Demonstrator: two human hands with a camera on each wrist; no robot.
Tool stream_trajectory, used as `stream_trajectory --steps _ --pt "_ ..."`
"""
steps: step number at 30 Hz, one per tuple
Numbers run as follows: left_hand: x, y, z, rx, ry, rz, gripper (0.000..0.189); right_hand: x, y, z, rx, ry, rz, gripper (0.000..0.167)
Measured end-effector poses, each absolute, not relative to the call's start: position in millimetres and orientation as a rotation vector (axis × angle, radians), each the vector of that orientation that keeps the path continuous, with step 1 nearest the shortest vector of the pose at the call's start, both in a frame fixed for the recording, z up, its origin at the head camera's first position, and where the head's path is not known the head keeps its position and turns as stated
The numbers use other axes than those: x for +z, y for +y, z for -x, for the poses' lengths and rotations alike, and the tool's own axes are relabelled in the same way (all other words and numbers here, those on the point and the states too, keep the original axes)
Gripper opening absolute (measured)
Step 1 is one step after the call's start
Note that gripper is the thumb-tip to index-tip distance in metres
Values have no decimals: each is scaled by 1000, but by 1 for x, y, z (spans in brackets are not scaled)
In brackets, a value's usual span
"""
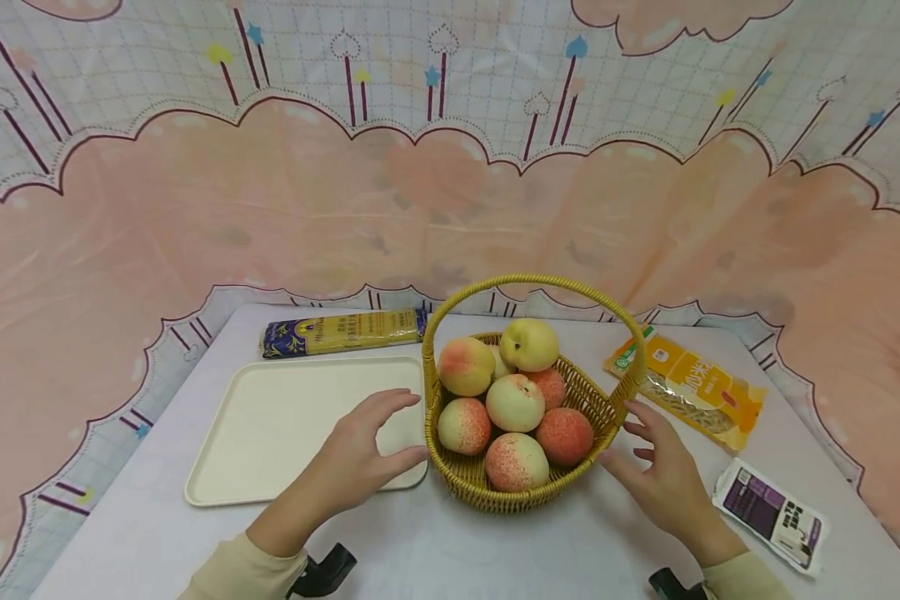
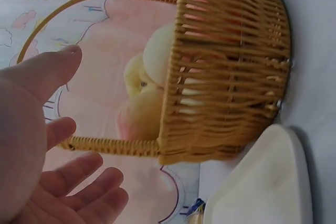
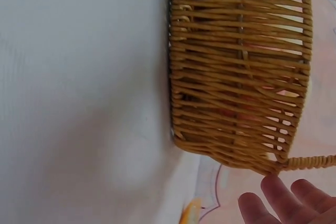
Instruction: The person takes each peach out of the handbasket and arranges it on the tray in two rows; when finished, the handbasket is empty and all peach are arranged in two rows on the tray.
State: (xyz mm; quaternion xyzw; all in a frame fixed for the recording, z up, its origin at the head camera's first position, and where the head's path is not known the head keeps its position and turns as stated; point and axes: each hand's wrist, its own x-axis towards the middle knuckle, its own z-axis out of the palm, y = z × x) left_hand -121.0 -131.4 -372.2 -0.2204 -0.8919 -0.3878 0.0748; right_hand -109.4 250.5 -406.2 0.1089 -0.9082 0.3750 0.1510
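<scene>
A yellow wicker basket (image 1: pixel 487 497) with a tall arched handle stands on the table, holding several peaches (image 1: pixel 516 403) in pale yellow and red. My left hand (image 1: pixel 356 454) is just left of the basket, fingers spread and relaxed, overlapping the tray in the head view. In the left wrist view that hand (image 2: pixel 58 145) hangs beside the basket's handle with nothing in its grasp. On the other side, my right hand (image 1: pixel 662 475) has its fingertips right at the basket's right rim. The right wrist view shows fingers (image 3: pixel 283 198) close to the base of the handle.
A cream tray (image 1: pixel 270 433) lies left of the basket, partly under its edge in view. Behind the tray is a blue and yellow noodle packet (image 1: pixel 345 332). An orange food packet (image 1: pixel 701 387) and a purple and white pouch (image 1: pixel 771 517) lie at the right.
</scene>
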Motion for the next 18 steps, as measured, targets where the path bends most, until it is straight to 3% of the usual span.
stream_trajectory --steps 18 --pt "-368 -82 147 -1329 -2686 787 60 -417 239 111 1273 -2670 -176 72"
